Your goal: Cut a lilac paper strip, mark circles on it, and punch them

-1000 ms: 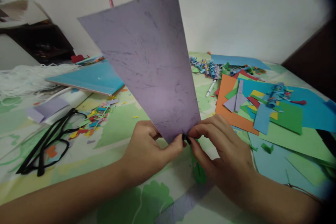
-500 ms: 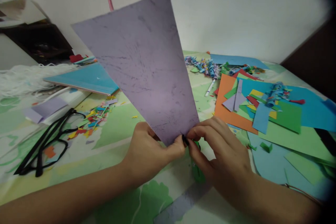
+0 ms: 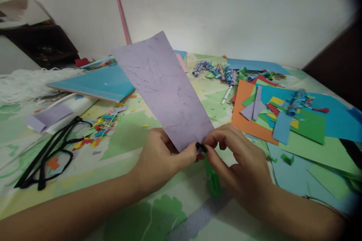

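Observation:
A sheet of purple paper (image 3: 165,86) with dark streaks stands up from my hands, leaning away from me. My left hand (image 3: 161,160) pinches its lower end between thumb and fingers. Close against it, my right hand (image 3: 237,162) has thumb and index finger pinched on the lower right corner, so the fingertips of both hands nearly meet. Underneath them a bright green object (image 3: 213,184), partly covered by the right hand, lies near a purple paper strip (image 3: 195,218); its kind is unclear.
Black-framed glasses (image 3: 53,152) lie at left beside colourful paper scraps (image 3: 104,126). Behind are a blue book (image 3: 96,83), white string (image 3: 31,83) and a pink stick (image 3: 123,19). Coloured papers (image 3: 308,124) cover the right side, with curled paper pieces (image 3: 226,73) farther back.
The top of the purple paper has tipped away from me and appears lower, uncovering more of the pink stick and blue book. Both hands remain almost in place.

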A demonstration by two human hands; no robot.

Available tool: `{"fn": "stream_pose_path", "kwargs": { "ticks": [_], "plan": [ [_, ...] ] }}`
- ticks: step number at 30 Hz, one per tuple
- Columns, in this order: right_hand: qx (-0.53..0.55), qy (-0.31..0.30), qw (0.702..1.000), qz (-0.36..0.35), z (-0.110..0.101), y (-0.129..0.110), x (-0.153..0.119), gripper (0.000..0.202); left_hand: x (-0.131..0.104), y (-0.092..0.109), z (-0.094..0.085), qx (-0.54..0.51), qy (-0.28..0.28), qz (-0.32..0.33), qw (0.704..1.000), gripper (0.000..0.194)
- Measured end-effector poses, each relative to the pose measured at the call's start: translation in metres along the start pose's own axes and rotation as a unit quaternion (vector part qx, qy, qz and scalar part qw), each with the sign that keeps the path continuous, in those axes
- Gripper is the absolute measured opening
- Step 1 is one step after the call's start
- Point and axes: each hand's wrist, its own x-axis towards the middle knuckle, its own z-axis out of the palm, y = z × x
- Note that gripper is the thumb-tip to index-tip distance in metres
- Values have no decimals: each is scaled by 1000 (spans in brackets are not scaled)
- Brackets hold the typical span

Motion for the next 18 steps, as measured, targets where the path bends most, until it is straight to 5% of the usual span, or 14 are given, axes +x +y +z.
{"fn": "stream_pose_path", "kwargs": {
  "ticks": [18],
  "plan": [
    [30, -30, 997, 65, 1, 3, -3, 10, 0, -3, -3, 49, -67, -76, 994, 13]
  ]
}}
